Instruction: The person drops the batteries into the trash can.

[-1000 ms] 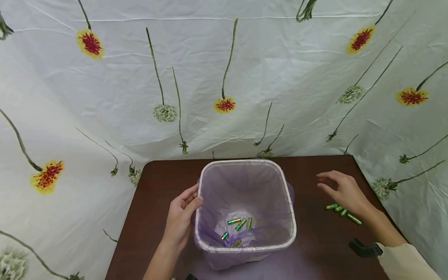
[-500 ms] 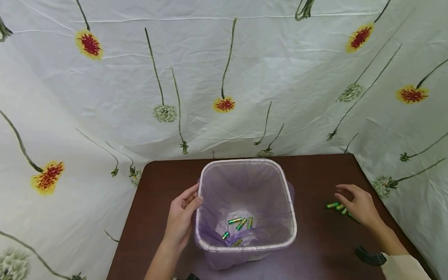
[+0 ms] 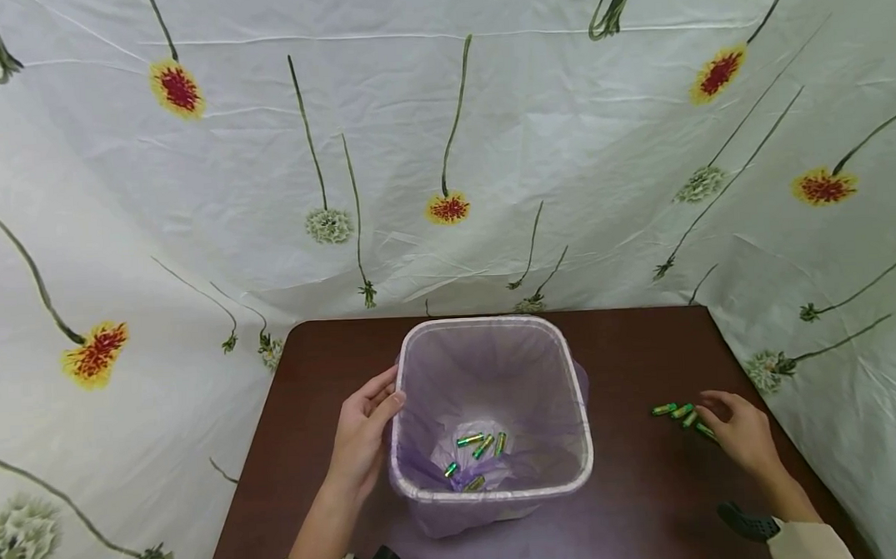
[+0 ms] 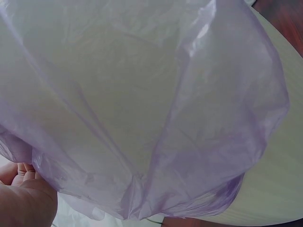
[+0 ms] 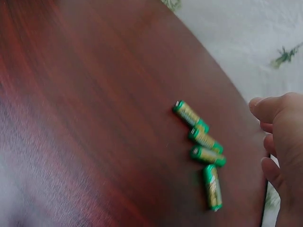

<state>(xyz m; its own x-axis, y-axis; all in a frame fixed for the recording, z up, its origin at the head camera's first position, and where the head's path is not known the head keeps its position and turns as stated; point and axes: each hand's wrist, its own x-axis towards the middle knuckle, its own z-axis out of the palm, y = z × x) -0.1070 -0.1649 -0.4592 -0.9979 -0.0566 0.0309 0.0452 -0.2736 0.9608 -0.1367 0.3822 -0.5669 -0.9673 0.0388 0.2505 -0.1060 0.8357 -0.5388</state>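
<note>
A pale waste bin (image 3: 495, 496) lined with a thin purple bag (image 4: 213, 156) stands on the table. Inside, several green-and-gold batteries (image 3: 483, 446) lie at the bottom. My left hand (image 3: 358, 446) grips the bin's left rim, thumb on the edge and fingers along the outer wall. In the left wrist view the bag covers most of that wall. To the right, several more batteries (image 5: 213, 187) lie in a loose row on the wood. My right hand (image 3: 744, 437) hovers beside their right end, fingers loosely bent, holding nothing.
The dark brown table (image 3: 616, 355) has its right edge close past the batteries. A white flower-print cloth (image 3: 517, 143) hangs behind and at both sides. Dark straps (image 3: 747, 523) circle both wrists.
My right hand has moved right and toward me, from above and left of the loose batteries to their right side. The left hand and the bin have stayed in place.
</note>
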